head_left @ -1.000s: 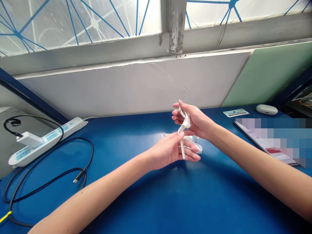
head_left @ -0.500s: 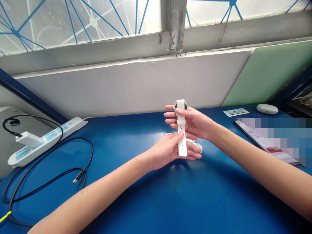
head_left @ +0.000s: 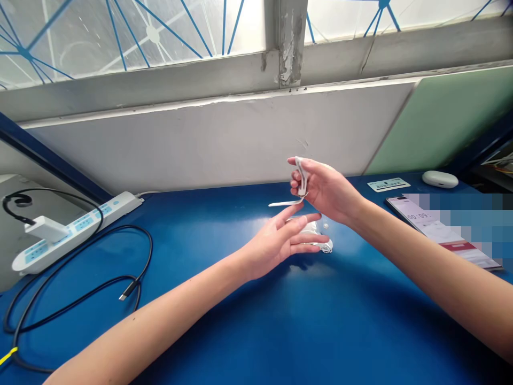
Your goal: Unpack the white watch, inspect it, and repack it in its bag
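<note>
Swung sideways since the earlier frame, the white watch [head_left: 303,186] was gripped in the right hand [head_left: 332,192]; the left hand [head_left: 274,243] had let go, fingers spread beneath, so the right apparently bore it alone before the far edge of the bench [head_left: 224,206].
</note>
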Motion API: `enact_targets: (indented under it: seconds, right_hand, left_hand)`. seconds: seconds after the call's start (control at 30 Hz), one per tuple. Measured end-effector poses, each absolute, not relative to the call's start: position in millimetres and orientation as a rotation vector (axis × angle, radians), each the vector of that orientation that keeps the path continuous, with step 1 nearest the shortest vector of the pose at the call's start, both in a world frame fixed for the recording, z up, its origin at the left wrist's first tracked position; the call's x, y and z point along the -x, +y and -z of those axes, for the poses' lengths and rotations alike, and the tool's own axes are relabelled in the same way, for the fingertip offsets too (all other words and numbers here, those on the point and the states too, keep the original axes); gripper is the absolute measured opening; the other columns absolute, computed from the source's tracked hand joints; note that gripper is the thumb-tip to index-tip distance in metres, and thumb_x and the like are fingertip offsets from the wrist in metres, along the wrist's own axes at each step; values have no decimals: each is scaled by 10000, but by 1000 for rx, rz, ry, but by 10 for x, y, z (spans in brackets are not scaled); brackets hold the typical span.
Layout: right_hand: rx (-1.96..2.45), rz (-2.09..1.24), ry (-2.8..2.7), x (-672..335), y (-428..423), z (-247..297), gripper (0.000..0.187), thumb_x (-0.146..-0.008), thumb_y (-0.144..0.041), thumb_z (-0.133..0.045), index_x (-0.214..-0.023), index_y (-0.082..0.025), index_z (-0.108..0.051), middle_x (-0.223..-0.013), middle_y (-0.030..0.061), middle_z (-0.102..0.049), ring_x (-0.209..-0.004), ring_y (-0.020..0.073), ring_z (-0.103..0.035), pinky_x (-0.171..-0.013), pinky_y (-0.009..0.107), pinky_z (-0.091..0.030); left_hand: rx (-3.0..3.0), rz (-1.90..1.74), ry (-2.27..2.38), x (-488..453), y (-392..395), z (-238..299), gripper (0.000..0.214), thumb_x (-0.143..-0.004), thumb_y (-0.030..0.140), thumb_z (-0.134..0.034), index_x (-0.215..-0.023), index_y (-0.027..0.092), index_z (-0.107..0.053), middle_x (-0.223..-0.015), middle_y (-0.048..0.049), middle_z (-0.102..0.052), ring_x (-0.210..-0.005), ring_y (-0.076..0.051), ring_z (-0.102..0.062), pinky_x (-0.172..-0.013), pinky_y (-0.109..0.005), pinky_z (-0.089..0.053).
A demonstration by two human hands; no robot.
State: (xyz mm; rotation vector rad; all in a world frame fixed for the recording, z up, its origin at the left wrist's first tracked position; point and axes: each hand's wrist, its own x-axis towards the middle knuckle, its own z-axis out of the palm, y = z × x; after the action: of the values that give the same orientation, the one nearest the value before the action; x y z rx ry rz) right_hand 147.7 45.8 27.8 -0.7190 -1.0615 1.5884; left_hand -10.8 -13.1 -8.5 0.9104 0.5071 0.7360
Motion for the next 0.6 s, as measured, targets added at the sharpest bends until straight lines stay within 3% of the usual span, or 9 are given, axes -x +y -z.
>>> enact_targets:
  seconds: [0.13, 0.27, 0.37, 0.6]
  right_hand:
    - [761, -1556, -1281, -1437, 355, -280, 264, -784, -454, -773, -863, -223, -673, -709, 2, -635, -725, 172, -646, -577, 263, -507]
    - [822, -1325, -1485, -1445, 330, -280, 279, -753, -472, -793, -802, -212, -705, -749, 32, -705, -679, 177, -652, -547, 279, -491]
    - [848, -1157, -1558, -1454, 354, -261, 240, -765, -425, -790, -778, -197, -717, -730, 24, -692, -618, 148, -604, -553, 277, -474]
    - [851, -1167, -1535, -1436, 376, -205, 256, -789, -447, -763, -779, -202, -691, -714, 14, -692, -631, 155, -610, -552, 276, -474]
  left_hand:
    - [-947, -840, 515, 98, -80, 83, 460, -912, 341, -705, -1339, 213, -591, -1445, -147, -541, -1117, -303, -680, -971, -436, -508]
    - [-981, -878, 629, 144, -17, 104, 354, -840, 353, -784, -1091, 118, -699, -1114, -156, -719, -1026, -282, -706, -930, -401, -520]
    - [-985, -860, 663, 184, 22, 103, 328, -802, 354, -813, -979, 96, -712, -963, -137, -734, -892, -231, -714, -896, -375, -527]
    - [-1061, -785, 679, 188, -14, 84, 418, -808, 374, -795, -1121, 132, -659, -833, -26, -637, -730, -147, -643, -795, -335, -526]
